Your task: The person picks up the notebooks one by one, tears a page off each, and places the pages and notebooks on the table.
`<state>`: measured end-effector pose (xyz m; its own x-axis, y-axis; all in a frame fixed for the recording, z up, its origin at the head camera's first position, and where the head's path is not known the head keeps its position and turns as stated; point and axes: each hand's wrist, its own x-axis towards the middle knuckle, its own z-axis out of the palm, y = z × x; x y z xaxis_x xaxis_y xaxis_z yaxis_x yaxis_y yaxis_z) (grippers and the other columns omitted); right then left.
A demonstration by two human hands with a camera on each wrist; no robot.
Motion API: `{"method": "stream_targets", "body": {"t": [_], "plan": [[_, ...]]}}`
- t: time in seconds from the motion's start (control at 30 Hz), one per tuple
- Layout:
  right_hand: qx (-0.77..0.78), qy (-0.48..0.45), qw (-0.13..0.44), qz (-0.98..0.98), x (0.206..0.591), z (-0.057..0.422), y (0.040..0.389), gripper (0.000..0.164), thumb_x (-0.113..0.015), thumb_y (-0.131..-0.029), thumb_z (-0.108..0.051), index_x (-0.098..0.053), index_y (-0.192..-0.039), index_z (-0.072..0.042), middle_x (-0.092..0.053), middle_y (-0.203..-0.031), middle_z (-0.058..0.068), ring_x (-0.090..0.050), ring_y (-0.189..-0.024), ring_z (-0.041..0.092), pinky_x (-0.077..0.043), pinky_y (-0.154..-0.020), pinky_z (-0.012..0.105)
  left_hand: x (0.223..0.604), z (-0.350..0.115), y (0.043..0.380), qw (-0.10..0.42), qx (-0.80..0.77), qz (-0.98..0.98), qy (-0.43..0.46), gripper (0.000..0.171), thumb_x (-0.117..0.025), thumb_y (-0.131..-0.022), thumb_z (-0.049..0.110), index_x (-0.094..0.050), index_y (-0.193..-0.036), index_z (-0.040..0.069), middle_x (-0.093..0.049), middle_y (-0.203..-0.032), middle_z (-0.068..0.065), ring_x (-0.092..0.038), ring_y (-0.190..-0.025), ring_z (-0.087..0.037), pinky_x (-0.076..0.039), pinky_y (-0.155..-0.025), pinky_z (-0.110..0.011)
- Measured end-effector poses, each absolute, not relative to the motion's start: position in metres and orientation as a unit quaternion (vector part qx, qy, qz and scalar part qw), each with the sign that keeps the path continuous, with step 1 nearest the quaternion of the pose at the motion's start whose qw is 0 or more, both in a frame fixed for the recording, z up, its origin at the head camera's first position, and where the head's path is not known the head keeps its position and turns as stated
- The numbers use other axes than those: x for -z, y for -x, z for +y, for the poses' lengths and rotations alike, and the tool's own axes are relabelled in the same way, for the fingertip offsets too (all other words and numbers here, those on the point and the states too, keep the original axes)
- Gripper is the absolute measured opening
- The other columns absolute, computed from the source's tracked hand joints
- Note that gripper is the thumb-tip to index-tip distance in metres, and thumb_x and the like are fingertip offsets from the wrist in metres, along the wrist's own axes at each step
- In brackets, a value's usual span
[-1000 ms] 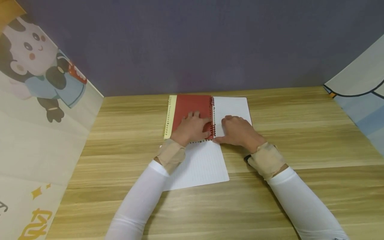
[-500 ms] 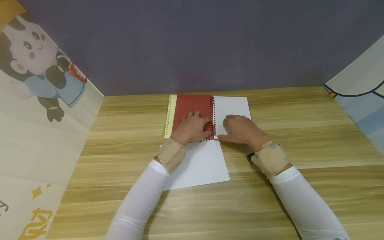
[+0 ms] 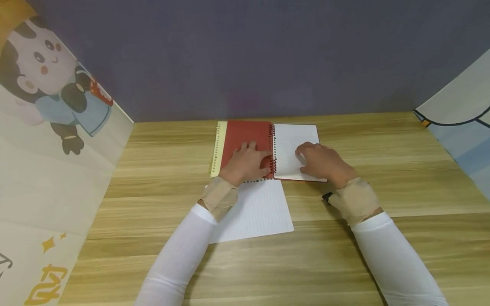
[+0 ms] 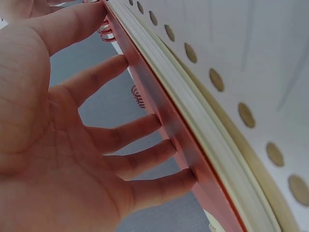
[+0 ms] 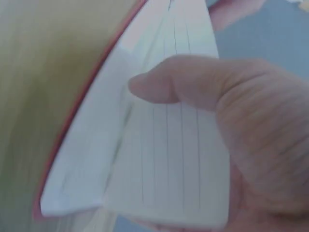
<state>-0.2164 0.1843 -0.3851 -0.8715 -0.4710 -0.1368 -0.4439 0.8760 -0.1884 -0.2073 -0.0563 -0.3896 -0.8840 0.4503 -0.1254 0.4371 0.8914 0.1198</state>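
Your red spiral notebook [image 3: 249, 132] is already lying open. Your straight-fingered left hand [image 3: 248, 165] is resting there; your right hand [image 3: 323, 163] is pinching pages [image 5: 166, 159], apparently unturned.

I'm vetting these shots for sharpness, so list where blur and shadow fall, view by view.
Head: largely clear and evenly lit, with a soft shadow alongside the right sleeve; right wrist: blurred throughout, the right hand and lined page soft-edged, the table smeared; left wrist: the left hand fairly crisp, ruled lines on the punched page hazy.
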Motion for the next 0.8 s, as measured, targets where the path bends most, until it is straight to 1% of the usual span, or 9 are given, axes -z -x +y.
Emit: {"method": "stream_targets", "body": {"t": [0.07,0.23,0.33,0.43,0.53,0.6,0.63,0.73,0.8], "plan": [[0.083,0.22,0.082,0.968,0.383,0.194,0.219,0.049,-0.066,-0.079,-0.023,-0.052,-0.124,-0.01,-0.046,-0.13,0.01,-0.048,-0.111,0.034,-0.041,-0.078,0.047,0.389,-0.056,0.207,0.077,-0.044,0.97,-0.226,0.056,-0.049,-0.085,0.052,-0.039,-0.138,0.038,-0.037,-0.133,-0.012,-0.034,-0.12,-0.032,-0.031,-0.091,-0.054],[0.127,0.167,0.033,0.977,0.38,0.214,0.225,0.054,-0.065,-0.079,-0.023,-0.049,-0.128,-0.009,-0.047,-0.128,0.013,-0.051,-0.103,0.033,-0.043,-0.072,0.047,0.39,-0.057,0.208,0.077,-0.042,0.972,-0.219,0.06,-0.049,-0.084,0.055,-0.036,-0.14,0.038,-0.033,-0.137,-0.011,-0.032,-0.122,-0.032,-0.031,-0.09,-0.053],[0.159,0.134,-0.003,0.978,0.38,0.22,0.228,0.063,-0.064,-0.08,-0.028,-0.041,-0.134,-0.005,-0.044,-0.122,0.02,-0.05,-0.097,0.038,-0.042,-0.066,0.051,0.392,-0.058,0.209,0.079,-0.04,0.973,-0.214,0.063,-0.049,-0.083,0.058,-0.033,-0.141,0.038,-0.03,-0.139,-0.009,-0.03,-0.122,-0.031,-0.03,-0.089,-0.056],[0.213,0.109,-0.022,0.971,0.383,0.22,0.232,0.07,-0.06,-0.082,-0.031,-0.03,-0.138,-0.002,-0.045,-0.113,0.022,-0.049,-0.093,0.039,-0.041,-0.067,0.052,0.394,-0.059,0.211,0.086,-0.04,0.974,-0.206,0.067,-0.049,-0.082,0.061,-0.03,-0.142,0.039,-0.027,-0.141,-0.006,-0.026,-0.125,-0.03,-0.027,-0.089,-0.062],[0.29,0.096,-0.021,0.952,0.387,0.218,0.236,0.067,-0.054,-0.088,-0.026,-0.023,-0.141,0.001,-0.05,-0.108,0.021,-0.05,-0.094,0.034,-0.041,-0.073,0.047,0.396,-0.06,0.212,0.094,-0.044,0.975,-0.198,0.071,-0.048,-0.081,0.063,-0.027,-0.144,0.038,-0.023,-0.144,-0.005,-0.021,-0.129,-0.03,-0.022,-0.088,-0.067],[0.349,0.085,-0.01,0.933,0.389,0.214,0.237,0.061,-0.046,-0.093,-0.026,-0.022,-0.142,0.001,-0.054,-0.107,0.021,-0.054,-0.09,0.032,-0.043,-0.074,0.044,0.396,-0.061,0.213,0.097,-0.046,0.975,-0.194,0.073,-0.048,-0.081,0.065,-0.026,-0.144,0.036,-0.02,-0.145,-0.004,-0.018,-0.13,-0.03,-0.021,-0.086,-0.069],[0.387,0.078,-0.001,0.919,0.391,0.213,0.238,0.058,-0.044,-0.094,-0.026,-0.022,-0.142,0.0,-0.054,-0.108,0.021,-0.056,-0.089,0.031,-0.044,-0.073,0.043,0.396,-0.061,0.213,0.099,-0.047,0.975,-0.193,0.074,-0.048,-0.081,0.065,-0.024,-0.145,0.036,-0.019,-0.146,-0.004,-0.016,-0.131,-0.03,-0.021,-0.086,-0.07],[0.492,0.045,0.024,0.869,0.394,0.208,0.237,0.052,-0.034,-0.098,-0.033,-0.029,-0.139,-0.001,-0.054,-0.111,0.019,-0.059,-0.084,0.028,-0.047,-0.072,0.041,0.397,-0.061,0.214,0.103,-0.047,0.975,-0.189,0.076,-0.047,-0.081,0.066,-0.021,-0.146,0.036,-0.016,-0.147,-0.004,-0.014,-0.131,-0.03,-0.02,-0.084,-0.07],[0.549,0.012,0.036,0.835,0.395,0.206,0.237,0.053,-0.03,-0.098,-0.04,-0.035,-0.136,-0.003,-0.054,-0.104,0.015,-0.058,-0.075,0.022,-0.048,-0.068,0.038,0.398,-0.06,0.214,0.106,-0.045,0.976,-0.187,0.077,-0.047,-0.08,0.066,-0.02,-0.146,0.036,-0.015,-0.148,-0.004,-0.013,-0.131,-0.029,-0.02,-0.084,-0.071]]}}
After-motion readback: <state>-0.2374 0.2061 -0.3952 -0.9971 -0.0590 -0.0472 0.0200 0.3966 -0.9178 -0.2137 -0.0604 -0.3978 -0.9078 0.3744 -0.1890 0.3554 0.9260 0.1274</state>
